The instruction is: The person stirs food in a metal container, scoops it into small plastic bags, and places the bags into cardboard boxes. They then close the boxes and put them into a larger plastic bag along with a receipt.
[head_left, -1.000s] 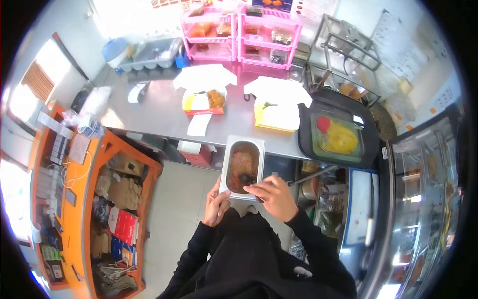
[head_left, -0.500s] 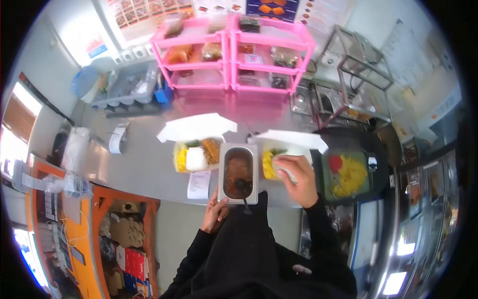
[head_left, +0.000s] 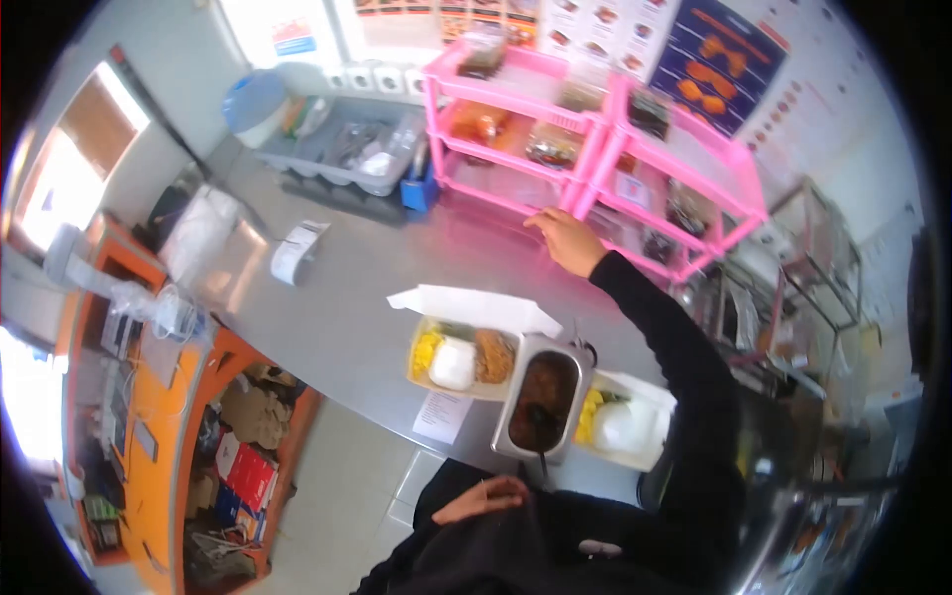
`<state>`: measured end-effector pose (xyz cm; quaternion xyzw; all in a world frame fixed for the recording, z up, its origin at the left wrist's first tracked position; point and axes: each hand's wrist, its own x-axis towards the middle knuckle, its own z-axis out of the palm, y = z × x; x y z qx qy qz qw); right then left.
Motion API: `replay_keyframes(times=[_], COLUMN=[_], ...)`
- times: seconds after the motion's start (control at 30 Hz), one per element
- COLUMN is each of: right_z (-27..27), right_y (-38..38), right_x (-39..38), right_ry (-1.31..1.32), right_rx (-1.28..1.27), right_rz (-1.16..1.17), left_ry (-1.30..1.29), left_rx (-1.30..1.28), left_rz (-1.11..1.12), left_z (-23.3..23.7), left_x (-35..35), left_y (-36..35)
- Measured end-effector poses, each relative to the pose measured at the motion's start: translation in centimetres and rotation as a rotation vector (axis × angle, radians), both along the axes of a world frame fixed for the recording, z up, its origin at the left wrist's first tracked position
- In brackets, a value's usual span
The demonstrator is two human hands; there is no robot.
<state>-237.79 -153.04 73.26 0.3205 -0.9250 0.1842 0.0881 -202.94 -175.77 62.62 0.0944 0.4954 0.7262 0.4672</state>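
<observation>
My right hand (head_left: pixel 567 243) is stretched out over the counter, close to the lower front of the pink shelf rack (head_left: pixel 516 183). Its fingers are partly extended, and I see nothing in them. My left hand (head_left: pixel 483 499) rests loosely curled in front of my body, with no object visible in it. Between two open food boxes stands a metal pan (head_left: pixel 511 412) of brown sauce with a ladle (head_left: pixel 540 431) in it. The left box (head_left: pixel 405 362) holds white rice, yellow food and a brown fried piece. A white rounded rice portion (head_left: pixel 620 426) and yellow food sit in the right box (head_left: pixel 647 458).
A printed slip (head_left: pixel 441 416) lies below the left box, and another curled receipt (head_left: pixel 296 256) lies farther left. A grey bin (head_left: pixel 372 174) with packets and a blue box (head_left: pixel 419 188) stand at the back. Metal racks (head_left: pixel 818 258) are at right.
My right hand has left the rice in the right box and moved up toward the pink rack. My left hand has come off the pan toward my body. The view has turned left.
</observation>
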Motion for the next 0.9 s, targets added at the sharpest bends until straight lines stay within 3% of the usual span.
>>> replay_keyframes(times=[0.03, 0.13, 0.23, 0.3, 0.4, 0.53, 0.57, 0.63, 0.67, 0.77, 0.9], right_z=[-2.3, -7.4, -12.3, -12.3, -14.9, -13.7, -14.1, -15.7, -16.4, -14.7, -16.6], right_y=[-0.8, -4.3, -6.2, -7.4, -7.0, -7.8, -7.5, -7.2, -7.2, -6.2, -4.5], right_x=[-3.0, -10.9, -17.9, -19.3, -22.9, -24.4, -25.1, -25.9, -25.7, -23.9, -23.6], right_ry=[0.051, 0.136, 0.193, 0.167, 0.222, 0.061, 0.225, 0.169, 0.361, 0.263, 0.276], right_rx=[0.077, 0.290, 0.388, 0.333, 0.297, 0.547, 0.455, 0.396, 0.164, 0.431, 0.111], right_rz=[0.005, -0.009, -0.141, -0.231, -0.162, -0.142, 0.023, -0.091, -0.165, -0.221, -0.345], left_ry=[0.082, -0.150, -0.154, -0.188, -0.232, -0.191, -0.174, -0.212, -0.223, -0.268, -0.226], left_rx=[-0.028, 0.110, 0.120, 0.161, 0.226, 0.194, 0.169, 0.157, 0.153, 0.200, 0.186], left_rz=[-0.065, 0.035, 0.148, 0.216, 0.268, 0.247, 0.240, 0.227, 0.209, 0.156, 0.127], left_z=[-0.6, -0.7, -2.2, -2.7, -3.4, -3.6, -3.3, -3.8, -4.0, -3.9, -3.7], left_x=[0.7, 2.1, 3.5, 3.9, 4.3, 2.9, 2.8, 2.8, 2.6, 1.7, 0.8], left_y=[-0.1, -0.5, -0.5, -0.1, 0.7, 0.7, 0.8, 1.1, 1.2, 0.9, 0.5])
